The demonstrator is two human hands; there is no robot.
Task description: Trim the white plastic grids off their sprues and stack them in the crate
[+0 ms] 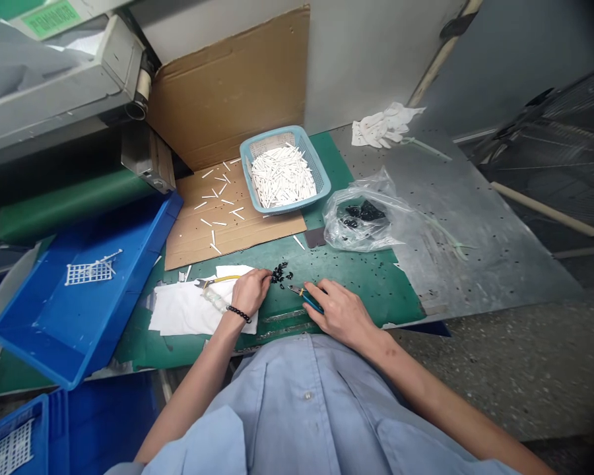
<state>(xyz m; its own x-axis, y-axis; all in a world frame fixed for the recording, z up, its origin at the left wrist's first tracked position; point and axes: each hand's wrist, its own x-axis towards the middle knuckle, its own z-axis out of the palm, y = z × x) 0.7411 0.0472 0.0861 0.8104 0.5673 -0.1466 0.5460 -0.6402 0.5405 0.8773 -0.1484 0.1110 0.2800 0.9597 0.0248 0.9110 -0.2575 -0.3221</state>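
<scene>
My left hand [251, 291] is closed, its fingertips pressed together at the edge of a small pile of black parts [279, 272]. Whatever is between those fingertips is too small to make out. In my right hand [344, 310] is a pair of blue-handled nippers [313, 302], their jaws pointing left toward the pile. A white cloth [178, 310] lies partly under my left wrist. On it rests a second hand tool with yellow handles [228, 279], partly hidden by my left hand.
A light blue basket [324, 181] of white sticks stands on cardboard [188, 227], where more sticks lie scattered. Right of it is a clear plastic bag [336, 231] holding black parts. White gloves [383, 125] lie farther back. A blue bin [44, 323] sits left on the green mat [376, 284].
</scene>
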